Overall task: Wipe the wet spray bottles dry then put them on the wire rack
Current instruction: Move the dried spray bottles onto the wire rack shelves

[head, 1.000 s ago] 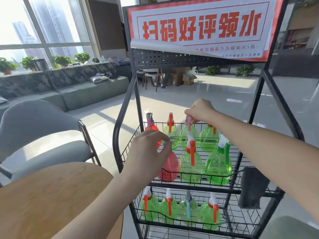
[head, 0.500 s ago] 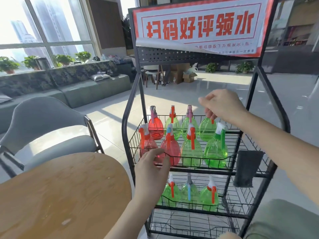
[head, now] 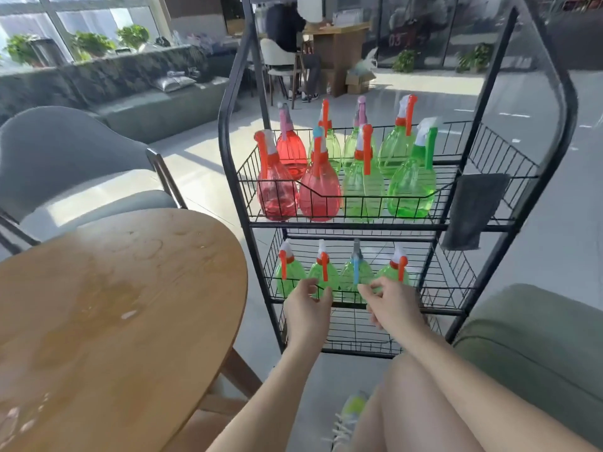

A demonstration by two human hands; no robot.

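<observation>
both hands hang in front of the lower basket of the wire rack [head: 385, 223], and neither holds anything. the left hand [head: 306, 308] has its fingers loosely curled with a narrow gap between thumb and forefinger; the right hand [head: 390, 301] looks much the same, its fingers half bent near the basket's front rail.

the spray bottles are all on the rack: four red bottles [head: 319, 194] and green bottles [head: 411, 187] packed close in the upper basket, and a row of four green ones [head: 355, 275] in the lower basket just behind the fingertips. none is left on the worktop [head: 107, 321], which shows wet patches and rings, so the task looks close to done.

the likely mishap is a knock. the bottles are narrow-necked with long triggers standing up, and those in the upper basket touch or nearly touch; a hand catching one trigger could tip its neighbours like skittles. the basket walls are low, so a front bottle could lean over the rail. wet fingers would make any re-grip slippery.

room is tight: the worktop's round edge sits near the rack's left upright, a grey cloth [head: 473, 210] hangs off the right side of the upper basket, and a green seat [head: 535, 337] crowds the lower right. the clearest way out for the hands is straight back toward the person's knees.
</observation>
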